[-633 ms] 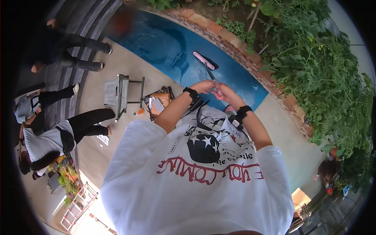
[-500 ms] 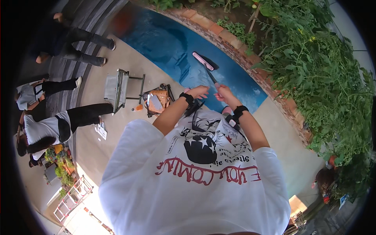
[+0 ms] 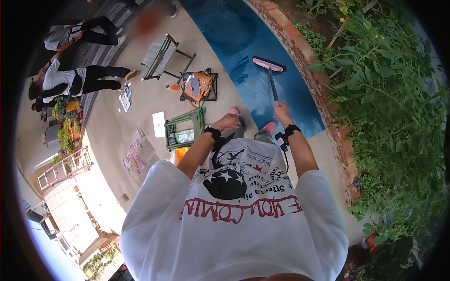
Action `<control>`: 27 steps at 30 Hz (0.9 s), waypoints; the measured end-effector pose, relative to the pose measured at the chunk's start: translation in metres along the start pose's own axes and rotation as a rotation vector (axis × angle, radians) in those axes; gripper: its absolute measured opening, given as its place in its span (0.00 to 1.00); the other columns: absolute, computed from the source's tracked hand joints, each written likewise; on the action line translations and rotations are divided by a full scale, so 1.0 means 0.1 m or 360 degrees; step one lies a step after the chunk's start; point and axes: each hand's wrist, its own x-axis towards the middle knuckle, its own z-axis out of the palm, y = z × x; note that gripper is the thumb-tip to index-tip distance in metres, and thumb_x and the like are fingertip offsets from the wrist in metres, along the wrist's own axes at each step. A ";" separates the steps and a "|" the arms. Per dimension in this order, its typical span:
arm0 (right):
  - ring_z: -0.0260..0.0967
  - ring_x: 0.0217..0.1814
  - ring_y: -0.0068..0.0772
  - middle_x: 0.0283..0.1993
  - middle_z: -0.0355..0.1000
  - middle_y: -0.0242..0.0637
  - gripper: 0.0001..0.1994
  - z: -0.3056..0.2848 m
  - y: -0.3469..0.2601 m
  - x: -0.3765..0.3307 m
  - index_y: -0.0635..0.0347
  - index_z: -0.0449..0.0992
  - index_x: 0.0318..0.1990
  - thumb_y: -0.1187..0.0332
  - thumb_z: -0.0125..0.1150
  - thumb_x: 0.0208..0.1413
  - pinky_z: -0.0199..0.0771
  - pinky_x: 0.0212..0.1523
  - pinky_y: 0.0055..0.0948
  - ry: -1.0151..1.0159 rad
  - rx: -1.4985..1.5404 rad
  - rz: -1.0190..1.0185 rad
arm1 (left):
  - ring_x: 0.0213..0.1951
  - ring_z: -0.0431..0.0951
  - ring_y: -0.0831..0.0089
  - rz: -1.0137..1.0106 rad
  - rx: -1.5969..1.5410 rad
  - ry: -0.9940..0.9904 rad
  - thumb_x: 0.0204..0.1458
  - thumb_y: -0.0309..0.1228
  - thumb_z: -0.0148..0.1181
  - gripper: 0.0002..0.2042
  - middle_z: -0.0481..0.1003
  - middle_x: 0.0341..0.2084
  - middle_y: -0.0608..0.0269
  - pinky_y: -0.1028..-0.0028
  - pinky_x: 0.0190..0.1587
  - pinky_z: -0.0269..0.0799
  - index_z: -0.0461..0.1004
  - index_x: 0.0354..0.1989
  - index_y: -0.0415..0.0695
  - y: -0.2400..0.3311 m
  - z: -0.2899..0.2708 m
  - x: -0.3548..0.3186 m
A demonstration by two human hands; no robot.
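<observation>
My right hand [image 3: 282,111] grips the dark pole [image 3: 273,85] of a pool brush. Its pink brush head [image 3: 268,64] lies out over the blue pool water [image 3: 225,33]. My left hand [image 3: 228,122] hangs off the pole, at waist height to the left, and nothing shows in it; I cannot make out how its fingers are set. Both wrists wear black bands. My pink shoes [image 3: 269,126] stand on the concrete at the pool's rim. A white printed shirt fills the lower half of the view.
A brick coping [image 3: 300,42] and dense green plants [image 3: 389,103] run along the right. On the concrete to my left stand a green metal frame [image 3: 185,129], a brown tool bag [image 3: 199,86], a folding stand [image 3: 161,54] and loose papers [image 3: 159,124]. Two people [image 3: 79,79] are at far left.
Both hands were together high on the pole; now they are apart and my left hand is off it. The brush head has moved further out over the water.
</observation>
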 end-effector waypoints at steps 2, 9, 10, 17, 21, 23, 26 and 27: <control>0.65 0.16 0.33 0.20 0.66 0.42 0.10 -0.12 0.29 0.05 0.57 0.68 0.33 0.66 0.43 0.43 0.61 0.11 0.27 0.0089 -0.0216 -0.0120 | 0.32 0.71 0.75 -0.0045 0.0053 0.0024 0.46 0.39 0.39 0.20 0.69 0.37 0.63 0.75 0.30 0.62 0.57 0.48 0.45 0.03 0.11 -0.10; 0.68 0.21 0.43 0.25 0.67 0.48 0.15 -0.43 0.75 -0.27 0.58 0.61 0.41 0.70 0.41 0.42 0.70 0.18 0.33 -0.0074 -0.0699 -0.0104 | 0.30 0.70 0.76 0.0072 0.0114 -0.0075 0.48 0.39 0.38 0.21 0.69 0.36 0.62 0.76 0.30 0.62 0.55 0.50 0.44 -0.21 0.53 0.06; 0.68 0.21 0.43 0.25 0.67 0.48 0.15 -0.40 0.84 -0.31 0.58 0.61 0.41 0.70 0.41 0.42 0.70 0.18 0.33 -0.0076 -0.0731 -0.0103 | 0.30 0.70 0.76 0.0125 0.0170 -0.0093 0.47 0.39 0.38 0.21 0.69 0.35 0.62 0.76 0.30 0.62 0.55 0.50 0.44 -0.25 0.59 0.10; 0.66 0.13 0.40 0.25 0.67 0.52 0.26 -0.33 1.63 -0.98 0.62 0.50 0.53 0.65 0.44 0.44 0.67 0.09 0.30 -0.0227 -0.1110 -0.0180 | 0.23 0.67 0.79 0.0599 -0.0310 -0.0121 0.43 0.31 0.43 0.14 0.68 0.23 0.64 0.79 0.24 0.62 0.63 0.38 0.39 -0.93 1.27 0.10; 0.65 0.11 0.36 0.22 0.66 0.48 0.29 -0.39 1.83 -1.39 0.61 0.47 0.54 0.67 0.48 0.43 0.66 0.08 0.28 -0.0342 -0.1160 -0.0123 | 0.20 0.66 0.80 0.0523 -0.0176 -0.0283 0.40 0.31 0.46 0.08 0.66 0.17 0.68 0.79 0.17 0.59 0.66 0.26 0.41 -1.54 1.44 0.04; 0.64 0.10 0.34 0.20 0.66 0.45 0.29 -0.45 1.80 -1.59 0.61 0.47 0.54 0.67 0.48 0.43 0.66 0.08 0.28 -0.0400 -0.1197 -0.0111 | 0.21 0.67 0.81 0.0448 -0.0200 -0.0297 0.39 0.34 0.46 0.09 0.67 0.20 0.69 0.80 0.18 0.59 0.65 0.29 0.43 -1.81 1.50 -0.02; 0.61 0.08 0.31 0.16 0.63 0.39 0.29 -0.65 1.82 -1.82 0.59 0.47 0.54 0.68 0.48 0.43 0.64 0.07 0.26 -0.0632 -0.1252 -0.0015 | 0.22 0.69 0.81 0.0327 -0.0254 -0.0235 0.39 0.36 0.47 0.13 0.68 0.24 0.70 0.80 0.19 0.59 0.64 0.34 0.46 -2.10 1.62 -0.20; 0.61 0.08 0.30 0.15 0.62 0.37 0.28 -0.73 1.89 -1.87 0.58 0.48 0.54 0.68 0.48 0.44 0.64 0.07 0.26 -0.0685 -0.1258 0.0007 | 0.22 0.70 0.81 0.0280 -0.0292 -0.0156 0.39 0.36 0.46 0.14 0.69 0.25 0.70 0.80 0.18 0.59 0.64 0.36 0.46 -2.16 1.65 -0.28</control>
